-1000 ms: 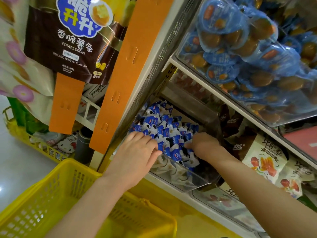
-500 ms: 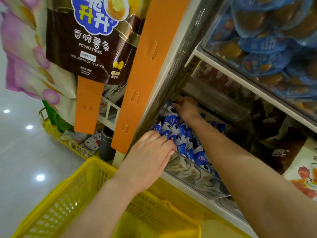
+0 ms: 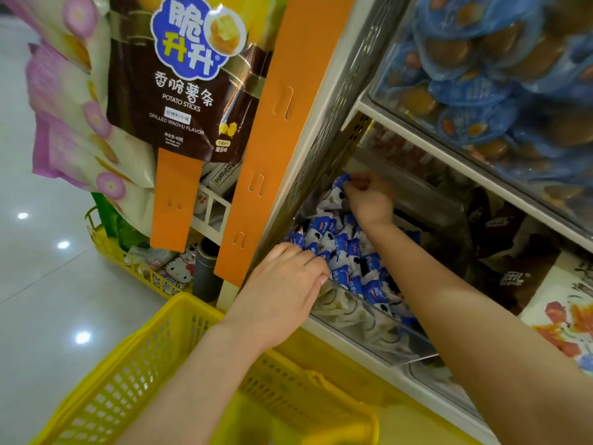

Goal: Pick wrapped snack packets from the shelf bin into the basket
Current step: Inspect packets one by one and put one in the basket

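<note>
Your right hand [image 3: 369,202] is deep in the back-left corner of the clear plastic shelf bin [image 3: 362,322]. Its fingers are curled and pinch 1 small blue-and-white wrapped snack packet [image 3: 339,185], which is raised above the heap of matching packets [image 3: 346,252]. Your left hand [image 3: 285,285] lies over the bin's front rim, with fingers nearly straight, resting on the nearest packets and gripping nothing that I can see. The yellow plastic mesh basket [image 3: 134,358] sits below the bin and toward you, under your left forearm. So the pinched packet is at the bin's far end, and the basket lies back along your right arm and down to the left. The left hand is much nearer the basket. I judge the right hand must lift the packet over the front rim and pass beside the left hand.
</note>
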Tool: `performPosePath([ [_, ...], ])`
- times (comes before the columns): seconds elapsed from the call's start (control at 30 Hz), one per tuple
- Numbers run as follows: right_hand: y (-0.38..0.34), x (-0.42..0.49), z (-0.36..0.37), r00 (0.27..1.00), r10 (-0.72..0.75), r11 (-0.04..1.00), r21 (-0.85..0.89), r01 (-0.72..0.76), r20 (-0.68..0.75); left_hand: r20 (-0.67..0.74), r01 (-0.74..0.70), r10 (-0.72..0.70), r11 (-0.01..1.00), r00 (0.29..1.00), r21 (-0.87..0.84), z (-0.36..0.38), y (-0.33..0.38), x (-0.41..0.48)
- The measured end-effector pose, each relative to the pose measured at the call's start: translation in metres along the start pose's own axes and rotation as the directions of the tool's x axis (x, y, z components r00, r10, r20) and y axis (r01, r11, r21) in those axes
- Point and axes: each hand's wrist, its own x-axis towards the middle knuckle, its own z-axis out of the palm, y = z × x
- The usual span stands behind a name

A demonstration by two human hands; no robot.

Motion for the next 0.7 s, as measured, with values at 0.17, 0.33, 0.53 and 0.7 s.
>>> performPosePath([
  [0.17,-0.024,-0.067,-0.049,0.997,-0.065,0.927,0.372,0.048,0.033,-0.073,0.208,-0.26,0.886,0.963,-0.414,-0.007,0.022,-0.002],
  [0.33,-0.027,-0.135,-0.082,0.95,-0.211,0.864,0.498,0.071,0.231,0.22,0.406,-0.548,0.243,0.807,-0.881,-0.025,0.044,-0.006],
  [0.53,-0.011,-0.17,-0.084,0.901,-0.157,0.842,0.531,-0.092,0.405,0.337,0.453,-0.481,0.144,0.809,-0.88,-0.025,0.049,-0.03],
  [0.7,0.006,-0.195,-0.075,0.841,-0.116,0.863,0.473,-0.179,0.529,0.24,0.496,-0.535,0.408,0.81,-0.766,-0.006,0.048,-0.06],
])
